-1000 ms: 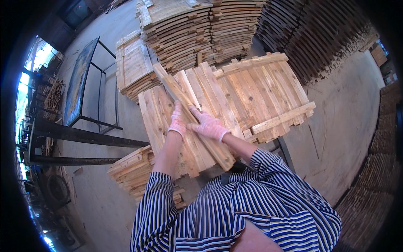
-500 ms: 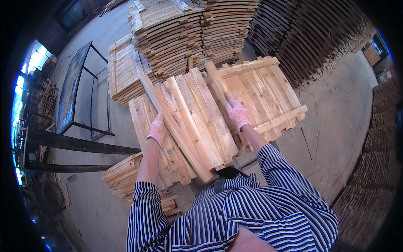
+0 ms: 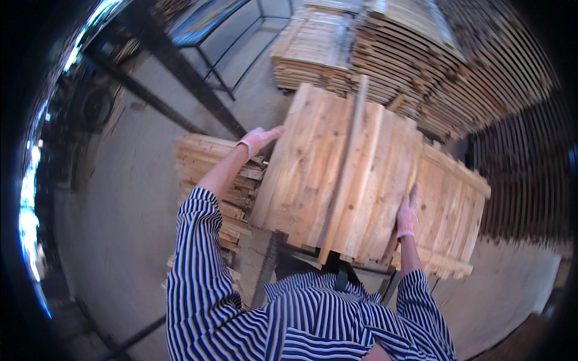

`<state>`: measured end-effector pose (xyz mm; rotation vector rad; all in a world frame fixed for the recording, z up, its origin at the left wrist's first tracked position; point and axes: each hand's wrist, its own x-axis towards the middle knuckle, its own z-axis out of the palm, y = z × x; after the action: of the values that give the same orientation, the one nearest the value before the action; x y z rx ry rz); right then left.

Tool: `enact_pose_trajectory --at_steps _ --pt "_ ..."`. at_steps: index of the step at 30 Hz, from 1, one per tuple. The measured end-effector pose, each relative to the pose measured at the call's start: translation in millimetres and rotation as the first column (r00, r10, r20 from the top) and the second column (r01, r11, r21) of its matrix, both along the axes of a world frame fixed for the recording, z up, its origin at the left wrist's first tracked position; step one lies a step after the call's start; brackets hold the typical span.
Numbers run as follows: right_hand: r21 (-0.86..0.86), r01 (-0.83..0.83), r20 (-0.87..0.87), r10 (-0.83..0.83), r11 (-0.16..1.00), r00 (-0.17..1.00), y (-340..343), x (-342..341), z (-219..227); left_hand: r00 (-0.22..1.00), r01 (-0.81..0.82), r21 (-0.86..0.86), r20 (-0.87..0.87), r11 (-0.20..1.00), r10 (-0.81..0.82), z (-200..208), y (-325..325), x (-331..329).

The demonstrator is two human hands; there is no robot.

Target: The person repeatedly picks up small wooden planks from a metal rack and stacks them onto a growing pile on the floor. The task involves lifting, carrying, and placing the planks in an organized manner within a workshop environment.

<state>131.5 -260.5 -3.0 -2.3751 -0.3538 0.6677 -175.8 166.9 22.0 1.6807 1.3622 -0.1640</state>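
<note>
Wooden planks [image 3: 313, 162] lie side by side as a panel in front of me. A narrow wooden slat [image 3: 347, 174] runs lengthwise on top of them, near the middle, touched by neither hand. My left hand [image 3: 259, 142], in a pale pink glove, reaches to the panel's left edge with its fingers stretched out. My right hand [image 3: 407, 218], gloved alike, lies along the panel's right edge, its fingers extended away from me. The undersides of both hands are hidden.
To the right, a slatted wooden panel [image 3: 448, 210] adjoins the planks. Left of them is a stack of short boards [image 3: 208, 162]. Tall stacks of wooden panels [image 3: 403, 66] stand behind. Dark metal beams [image 3: 174, 72] and a metal-framed table [image 3: 208, 21] are at the far left.
My view has turned left. My left hand has let go of the slat and moved to the panel's left edge. My right hand no longer holds up a board and rests at the right edge.
</note>
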Motion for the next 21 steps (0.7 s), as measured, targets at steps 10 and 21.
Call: enact_pose_trajectory --at_steps 10,21 --pt "0.275 -0.131 0.192 0.079 0.953 0.978 -25.2 34.6 -61.2 0.705 0.333 -0.295 0.709 0.895 -0.029 -81.8 -33.8 10.3" --pt "0.247 -0.073 0.059 0.06 0.966 0.996 -11.0 12.7 -47.1 0.796 0.102 -0.521 0.554 0.848 0.244 -44.6 -35.4 12.3"
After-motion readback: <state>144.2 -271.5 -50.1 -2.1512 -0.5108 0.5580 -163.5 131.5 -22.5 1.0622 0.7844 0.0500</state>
